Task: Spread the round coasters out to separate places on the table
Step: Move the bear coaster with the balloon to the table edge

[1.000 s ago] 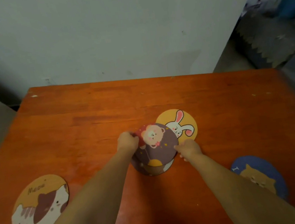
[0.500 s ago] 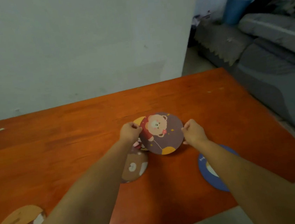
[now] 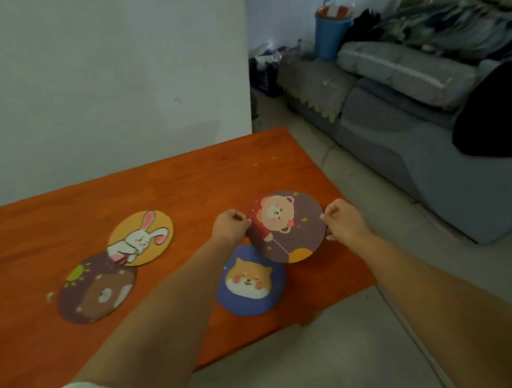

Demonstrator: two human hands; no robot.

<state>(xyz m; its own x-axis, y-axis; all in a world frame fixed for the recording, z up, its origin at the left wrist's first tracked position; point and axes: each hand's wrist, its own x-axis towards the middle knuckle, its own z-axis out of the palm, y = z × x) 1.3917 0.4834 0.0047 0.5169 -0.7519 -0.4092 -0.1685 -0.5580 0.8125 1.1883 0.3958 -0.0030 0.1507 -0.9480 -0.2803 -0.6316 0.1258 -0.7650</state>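
A mauve coaster with a pink bear (image 3: pixel 287 226) is held tilted above the orange table (image 3: pixel 183 186), near its right edge. My left hand (image 3: pixel 231 227) pinches its left rim and my right hand (image 3: pixel 344 220) pinches its right rim. It overlaps the top of a blue coaster with a dog (image 3: pixel 250 280) lying flat below it. Further left lie a yellow rabbit coaster (image 3: pixel 141 237) and a brown bear coaster (image 3: pixel 96 288); the rabbit one overlaps the brown one's upper edge.
A white wall stands behind the table. The table's right edge (image 3: pixel 325 173) and front edge drop to a pale floor. A grey sofa (image 3: pixel 401 132) with a dark cloth and a blue bucket (image 3: pixel 330 35) are at the right.
Both hands carried the pink bear coaster rightward, off the pile and over toward the blue dog coaster. My head turned right, so the cat coaster at the left has left the view.
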